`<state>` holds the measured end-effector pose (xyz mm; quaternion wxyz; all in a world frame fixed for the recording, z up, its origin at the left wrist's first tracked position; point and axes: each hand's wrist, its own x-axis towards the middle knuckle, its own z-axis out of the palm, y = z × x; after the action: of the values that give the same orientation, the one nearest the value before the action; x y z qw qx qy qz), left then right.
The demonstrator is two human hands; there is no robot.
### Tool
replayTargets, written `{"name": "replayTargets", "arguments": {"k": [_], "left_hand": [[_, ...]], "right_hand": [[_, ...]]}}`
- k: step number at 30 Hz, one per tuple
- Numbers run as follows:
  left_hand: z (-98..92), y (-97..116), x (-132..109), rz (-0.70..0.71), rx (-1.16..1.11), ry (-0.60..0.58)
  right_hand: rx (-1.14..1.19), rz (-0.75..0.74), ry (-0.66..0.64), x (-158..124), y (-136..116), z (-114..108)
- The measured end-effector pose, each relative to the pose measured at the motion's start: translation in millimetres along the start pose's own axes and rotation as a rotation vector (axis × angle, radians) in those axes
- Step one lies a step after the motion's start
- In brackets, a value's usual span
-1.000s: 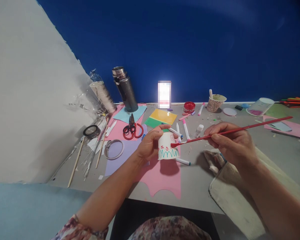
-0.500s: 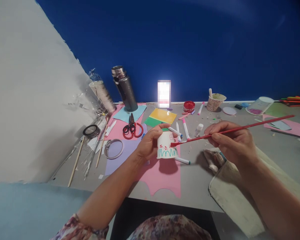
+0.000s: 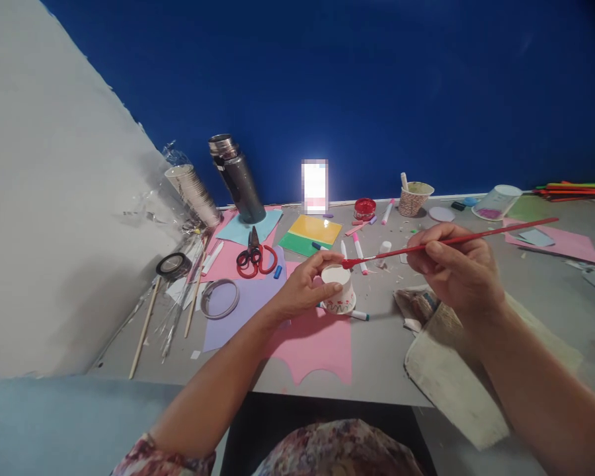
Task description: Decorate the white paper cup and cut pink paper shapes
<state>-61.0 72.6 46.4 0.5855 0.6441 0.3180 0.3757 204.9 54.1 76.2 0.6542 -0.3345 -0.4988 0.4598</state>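
Note:
My left hand [image 3: 310, 283] grips a white paper cup [image 3: 339, 297], thumb on the near side and fingers behind. The cup is upside down, its base tilted towards me. Red marks and a wavy line run around its side near the rim. In my right hand [image 3: 459, 268] is a slim red paintbrush [image 3: 500, 231], held between thumb and fingers. Its red-coated tip is at the far edge of the cup's base, close to my left fingertips; whether it touches the cup I cannot tell. Pink craft paper [image 3: 317, 350] lies underneath.
Scissors [image 3: 255, 254], a tape roll [image 3: 220, 299] and a dark flask [image 3: 238, 182] stand or lie left. Behind are a red paint pot [image 3: 365, 209], markers [image 3: 360, 253] and a patterned cup [image 3: 414, 199]. A stained cloth [image 3: 451, 377] lies by my right forearm.
My left hand has tipped the cup so its base now shows. The brush tip has moved from the cup's side up to the base's edge. The whole view has shifted slightly.

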Motion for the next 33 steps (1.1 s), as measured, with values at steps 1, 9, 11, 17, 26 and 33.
{"name": "replayTargets", "arguments": {"k": [1,9,11,17,26,33], "left_hand": [[-1.1,0.3,0.0,-0.016,0.015,-0.018],[-7.9,6.9,0.7,0.052,0.224,0.037],[-7.2,7.1,0.6,0.083,0.332,0.055],[-7.4,3.6,4.8,-0.022,0.162,0.109],[-14.0,0.6,6.9,-0.081,-0.305,0.064],[-10.9,1.5,5.0,-0.131,-0.327,0.061]], "right_hand": [[0.011,0.001,0.001,0.8,-0.6,0.4],[-0.004,-0.035,-0.016,3.9,-0.5,-1.1],[-0.015,-0.029,-0.002,3.9,-0.3,-1.6],[0.014,-0.004,0.027,4.2,-1.8,-0.2],[-0.044,0.007,-0.018,0.3,8.4,-5.1],[-0.073,0.027,-0.031,-2.5,12.9,-5.5]]}}
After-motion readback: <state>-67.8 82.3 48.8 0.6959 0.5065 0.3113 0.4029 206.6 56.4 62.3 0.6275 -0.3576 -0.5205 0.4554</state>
